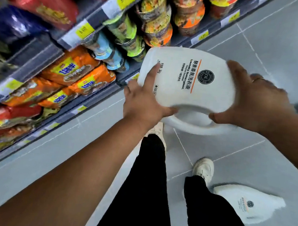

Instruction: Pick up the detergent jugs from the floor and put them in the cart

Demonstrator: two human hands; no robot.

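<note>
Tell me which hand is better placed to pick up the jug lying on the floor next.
Probably the right hand: the jug on the floor lies on the person's right. Both hands, the left hand too, now hold the lifted jug.

- Grey tiled floor [264, 42] with pale grout lines.
- A white detergent jug [249, 204] lies on its side on it, lower right.
- Shelf [91, 22] at left carries orange noodle packets [71, 70] and noodle cups [155, 20].

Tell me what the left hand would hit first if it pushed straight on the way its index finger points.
The left hand already lies against the white detergent jug, so that comes first. Past it, the line runs up toward the cup noodles on the shelf, though depth is unclear.
</note>
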